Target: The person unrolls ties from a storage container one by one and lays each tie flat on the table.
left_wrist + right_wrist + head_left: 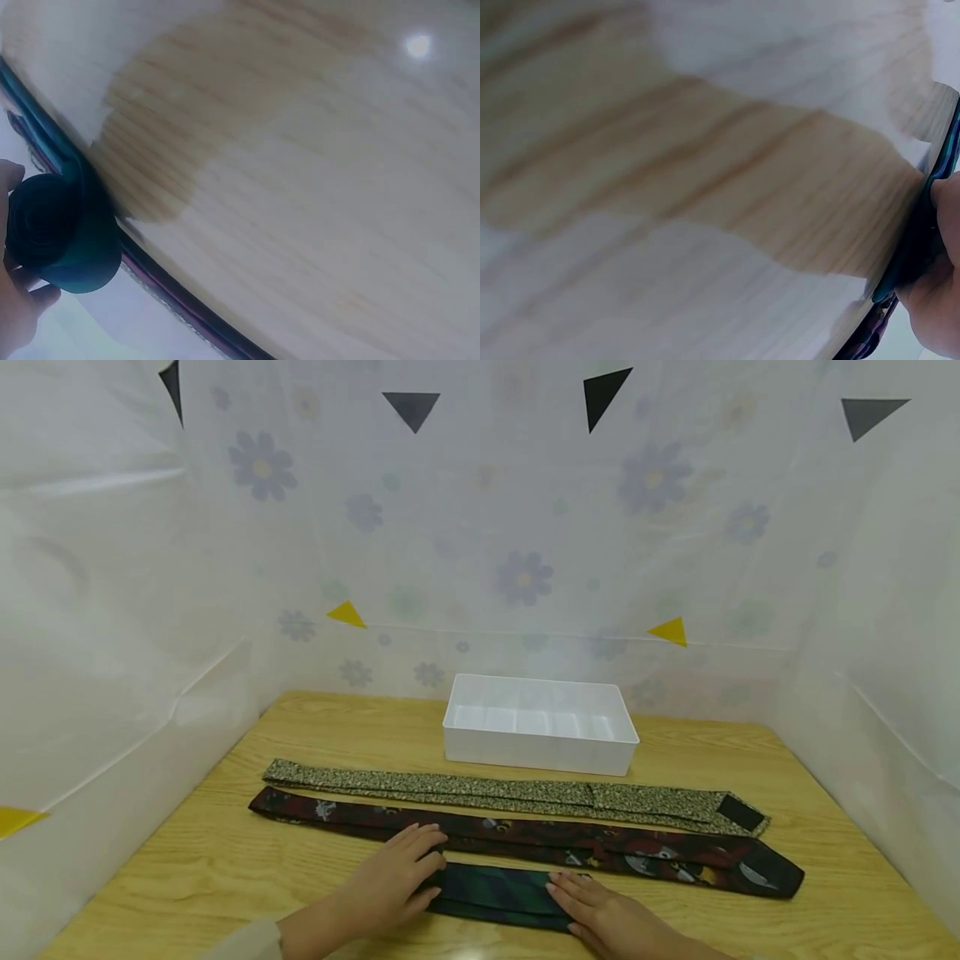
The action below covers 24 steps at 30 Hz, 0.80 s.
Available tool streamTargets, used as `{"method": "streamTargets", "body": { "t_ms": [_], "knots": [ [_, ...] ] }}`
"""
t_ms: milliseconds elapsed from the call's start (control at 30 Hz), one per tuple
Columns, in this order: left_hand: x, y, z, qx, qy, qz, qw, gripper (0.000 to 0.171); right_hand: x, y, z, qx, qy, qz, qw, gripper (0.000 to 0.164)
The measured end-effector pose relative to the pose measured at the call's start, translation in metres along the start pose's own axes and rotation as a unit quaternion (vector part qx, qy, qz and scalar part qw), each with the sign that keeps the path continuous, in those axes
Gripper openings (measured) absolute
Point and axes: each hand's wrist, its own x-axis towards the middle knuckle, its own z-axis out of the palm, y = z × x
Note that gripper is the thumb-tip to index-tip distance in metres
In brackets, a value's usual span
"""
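A dark green and navy necktie (495, 893) lies lengthwise at the front of the wooden table. Its left end is wound into a roll (60, 232), which my left hand (393, 877) grips between thumb and fingers; from above, the hand covers most of this roll. My right hand (611, 914) rests on the tie's flat right end with fingers extended, pressing it against the table. Just beyond both hands stretches a dark red patterned necktie (525, 837), laid out flat. Behind that one, a speckled olive necktie (480, 787) runs roughly parallel.
A white divided box (540, 752) stands at the back of the wooden table (360, 727). Around the table hang pale plastic sheets (480, 527) with flower prints and black and yellow triangles.
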Motion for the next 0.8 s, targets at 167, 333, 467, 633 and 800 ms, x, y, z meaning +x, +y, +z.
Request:
{"method": "streamTargets", "body": {
  "t_ms": [167, 333, 467, 633, 800],
  "knots": [
    [-0.006, -0.003, -0.003, 0.006, -0.009, -0.018, 0.9998, 0.021, 0.001, -0.001, 0.0, -0.009, -0.005, 0.004, 1.0, 0.047],
    [-0.011, -0.006, -0.005, 0.013, -0.031, -0.042, 0.9985, 0.026, 0.0, -0.001, -0.001, -0.002, -0.009, 0.001, 1.0, 0.048],
    [-0.015, -0.008, -0.007, 0.012, -0.069, -0.062, 0.9957, 0.023, 0.001, 0.0, -0.001, -0.002, -0.014, 0.003, 1.0, 0.048],
    [-0.021, -0.01, -0.007, 0.008, -0.021, -0.067, 0.9975, 0.01, 0.001, -0.001, -0.001, -0.006, -0.019, 0.008, 1.0, 0.047],
    [-0.026, -0.014, -0.006, 0.029, 0.012, -0.071, 0.997, 0.019, 0.0, -0.002, -0.001, -0.001, -0.021, 0.012, 1.0, 0.047]
  ]
}}
